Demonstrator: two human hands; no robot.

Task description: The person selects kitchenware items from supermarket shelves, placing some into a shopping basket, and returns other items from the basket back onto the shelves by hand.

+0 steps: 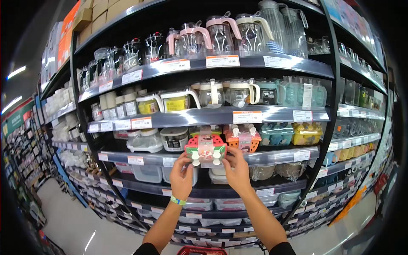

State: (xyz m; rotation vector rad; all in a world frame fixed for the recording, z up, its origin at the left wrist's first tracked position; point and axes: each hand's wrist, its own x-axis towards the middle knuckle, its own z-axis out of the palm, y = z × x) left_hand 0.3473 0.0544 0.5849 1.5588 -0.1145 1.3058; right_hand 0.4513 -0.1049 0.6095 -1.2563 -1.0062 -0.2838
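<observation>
Both hands grip a red and green watermelon-patterned plastic container [206,148], with a printed sleeve around its middle and two white knobs at its near side. My left hand [182,175] closes on its left end, and a green band [178,200] circles that wrist. On the right end, the fingers of my right hand [236,170] hold it with the thumb low. The container is in front of the shelf edge. Just behind it to the right sits an orange container [243,138] of similar make. Farther right are a teal container [276,134] and a yellow one [307,133].
Clear lidded tubs [175,138] stand left of the held container. Above, shelves carry glass jars [211,93] and pitchers with pink handles [221,34]. Price tags line the shelf edges. A red basket [202,250] shows below at the bottom edge.
</observation>
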